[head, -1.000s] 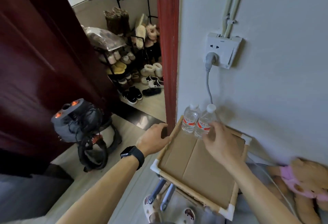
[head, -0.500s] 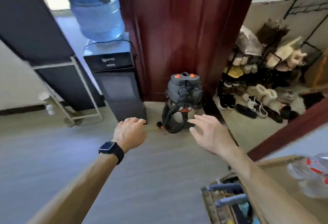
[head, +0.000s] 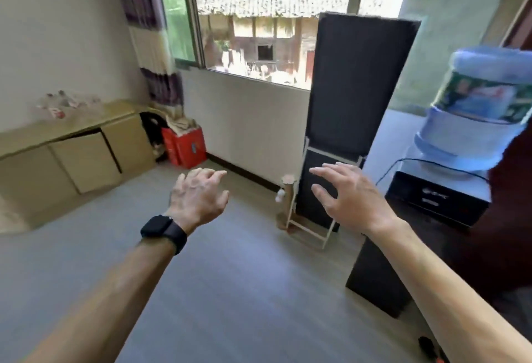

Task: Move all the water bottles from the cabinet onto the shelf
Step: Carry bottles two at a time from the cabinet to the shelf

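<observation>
Our left hand and right hand hang out in front of us, fingers loosely spread, holding nothing. The water bottles stand in a tight cluster on top of the low cabinet by the left wall, well apart from our hands; the shelf is out of view. We judge the risk lies in that crowding: reaching for one bottle could tip its neighbours, and taking several at once invites a drop. The bottles carry red-and-white labels, too blurred to read. The big jug on the dispenser has a green-and-blue label, and the dispenser front bears pale writing; neither is legible.
</observation>
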A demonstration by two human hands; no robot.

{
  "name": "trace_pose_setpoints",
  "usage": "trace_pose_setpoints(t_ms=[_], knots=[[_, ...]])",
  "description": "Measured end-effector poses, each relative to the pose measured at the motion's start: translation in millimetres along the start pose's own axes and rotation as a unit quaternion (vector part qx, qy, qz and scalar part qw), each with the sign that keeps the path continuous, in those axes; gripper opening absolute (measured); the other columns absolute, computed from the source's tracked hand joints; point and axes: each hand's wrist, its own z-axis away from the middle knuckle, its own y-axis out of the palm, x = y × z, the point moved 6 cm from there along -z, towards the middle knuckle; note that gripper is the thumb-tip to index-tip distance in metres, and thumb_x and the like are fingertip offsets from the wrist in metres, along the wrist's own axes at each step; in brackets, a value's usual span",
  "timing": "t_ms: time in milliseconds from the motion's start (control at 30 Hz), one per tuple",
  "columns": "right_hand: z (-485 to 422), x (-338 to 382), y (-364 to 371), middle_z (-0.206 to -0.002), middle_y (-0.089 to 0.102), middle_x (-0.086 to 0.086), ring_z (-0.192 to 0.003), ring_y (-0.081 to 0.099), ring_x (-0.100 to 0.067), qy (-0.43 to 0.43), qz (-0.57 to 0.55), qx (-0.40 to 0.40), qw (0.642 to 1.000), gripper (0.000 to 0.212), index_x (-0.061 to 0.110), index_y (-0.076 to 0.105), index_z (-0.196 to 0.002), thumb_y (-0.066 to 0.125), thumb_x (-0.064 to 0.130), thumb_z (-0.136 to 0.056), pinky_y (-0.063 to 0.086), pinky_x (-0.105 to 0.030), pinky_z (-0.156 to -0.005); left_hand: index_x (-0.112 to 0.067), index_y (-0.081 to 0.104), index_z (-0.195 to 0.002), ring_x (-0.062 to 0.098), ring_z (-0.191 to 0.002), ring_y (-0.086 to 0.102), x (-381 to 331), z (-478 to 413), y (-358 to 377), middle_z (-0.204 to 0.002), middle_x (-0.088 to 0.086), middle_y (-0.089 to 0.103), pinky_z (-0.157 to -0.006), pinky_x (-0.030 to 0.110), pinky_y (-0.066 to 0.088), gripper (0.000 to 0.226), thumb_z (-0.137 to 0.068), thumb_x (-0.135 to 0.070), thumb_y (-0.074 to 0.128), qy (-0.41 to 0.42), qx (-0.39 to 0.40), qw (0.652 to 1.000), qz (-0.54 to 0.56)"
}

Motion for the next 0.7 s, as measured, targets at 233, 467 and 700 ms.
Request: trace_pose_setpoints(t_ms=[233, 467, 700], knots=[[-130, 100, 73, -0.15, 0.042, 0.017, -0.145, 0.023, -0.011, -0.113, -0.011, 0.068, 0.991, 0.044, 0.044, 0.042, -0.144, 0.042, 0.05, -0.1, 0.025, -0.031, -0.115, -0.032, 0.039, -0.146, 0.018, -0.14, 0.033, 142, -7, -4, -0.148, -0.006, 0.044, -0.111, 0.04, 0.028, 0.056, -0.094, -0.05, 0.045, -0.145, 0.009, 0.989, -0.024], [-236, 176, 149, -0.148, 0.045, 0.021, -0.141, 0.03, -0.012, -0.228, -0.04, 0.111, 0.967, 0.047, 0.046, 0.04, -0.143, 0.041, 0.056, -0.097, 0.03, -0.032, -0.113, -0.031, 0.039, -0.146, 0.017, -0.136, 0.038, 239, -6, -9, -0.146, -0.006, 0.047, -0.107, 0.038, 0.032, 0.056, -0.094, -0.05, 0.044, -0.275, 0.005, 0.96, -0.059], [-322, 247, 209, -0.147, 0.047, 0.015, -0.14, 0.034, -0.016, -0.272, -0.068, 0.128, 0.951, 0.048, 0.045, 0.041, -0.143, 0.04, 0.058, -0.097, 0.036, -0.04, -0.111, -0.032, 0.039, -0.147, 0.019, -0.136, 0.038, 334, -15, 7, -0.146, -0.005, 0.047, -0.107, 0.039, 0.035, 0.057, -0.093, -0.051, 0.045, -0.346, 0.014, 0.936, -0.067]])
